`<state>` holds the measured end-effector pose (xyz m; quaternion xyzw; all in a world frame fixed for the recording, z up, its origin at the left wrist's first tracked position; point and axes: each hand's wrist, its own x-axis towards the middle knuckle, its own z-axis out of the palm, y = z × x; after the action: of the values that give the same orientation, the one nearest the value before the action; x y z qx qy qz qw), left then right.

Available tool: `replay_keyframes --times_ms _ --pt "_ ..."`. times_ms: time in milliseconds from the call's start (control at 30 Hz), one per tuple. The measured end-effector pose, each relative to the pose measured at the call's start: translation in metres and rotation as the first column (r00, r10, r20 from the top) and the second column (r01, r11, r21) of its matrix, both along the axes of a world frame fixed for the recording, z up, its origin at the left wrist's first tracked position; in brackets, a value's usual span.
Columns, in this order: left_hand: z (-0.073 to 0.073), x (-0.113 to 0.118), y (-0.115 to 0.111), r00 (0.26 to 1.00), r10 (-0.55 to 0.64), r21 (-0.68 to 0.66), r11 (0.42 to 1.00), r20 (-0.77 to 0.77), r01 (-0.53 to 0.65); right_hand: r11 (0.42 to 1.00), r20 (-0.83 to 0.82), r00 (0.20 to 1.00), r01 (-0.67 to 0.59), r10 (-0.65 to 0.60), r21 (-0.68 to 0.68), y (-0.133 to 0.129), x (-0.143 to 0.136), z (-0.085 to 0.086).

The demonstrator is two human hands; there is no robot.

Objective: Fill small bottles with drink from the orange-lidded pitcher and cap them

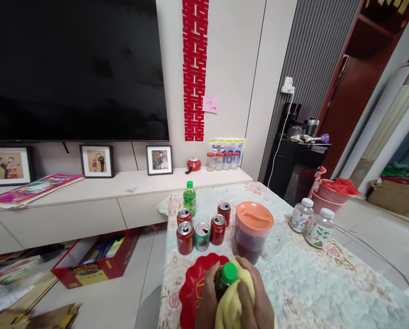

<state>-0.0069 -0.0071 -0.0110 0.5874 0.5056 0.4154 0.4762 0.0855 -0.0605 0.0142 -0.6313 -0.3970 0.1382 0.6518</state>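
My left hand (207, 297) is wrapped round the left side of a dark bottle with a green cap (229, 273). My right hand (255, 297) grips a bunched pale yellow cloth (234, 299) and presses it against the bottle's right side. Both hands are close together over a red scalloped tray (187, 292), which they partly hide. Just beyond them stands a clear container of dark liquid with an orange lid (254, 218). Left of that are several drink cans, among them a red can (185, 238) and a teal can (202, 236), and a green bottle (189, 197).
Two clear jars with white lids (320, 227) stand on the right of the floral tablecloth (293, 278). A long white cabinet (98, 196) with framed photos runs along the wall. On the floor sit an open red box (98, 262) and pink baskets (331, 194).
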Motion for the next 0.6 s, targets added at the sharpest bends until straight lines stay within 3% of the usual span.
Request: replay_keyframes --times_ms 133,333,500,600 --pt "-0.017 0.000 0.001 0.994 -0.054 0.010 0.999 0.095 0.053 0.991 -0.286 0.958 -0.065 0.029 -0.116 0.002 0.001 0.004" --pt "-0.029 0.000 -0.001 0.995 -0.095 0.042 0.995 0.007 0.095 0.987 -0.336 0.941 -0.096 0.047 -0.131 0.004 0.005 0.001" --pt "-0.034 -0.003 -0.005 0.996 -0.081 0.179 0.981 0.029 0.074 0.984 -0.364 0.927 -0.137 0.088 -0.110 0.004 0.000 -0.003" --pt "-0.032 -0.005 -0.005 0.999 -0.033 0.114 0.993 -0.009 0.034 0.986 -0.365 0.926 -0.140 0.100 -0.086 -0.001 -0.005 -0.006"
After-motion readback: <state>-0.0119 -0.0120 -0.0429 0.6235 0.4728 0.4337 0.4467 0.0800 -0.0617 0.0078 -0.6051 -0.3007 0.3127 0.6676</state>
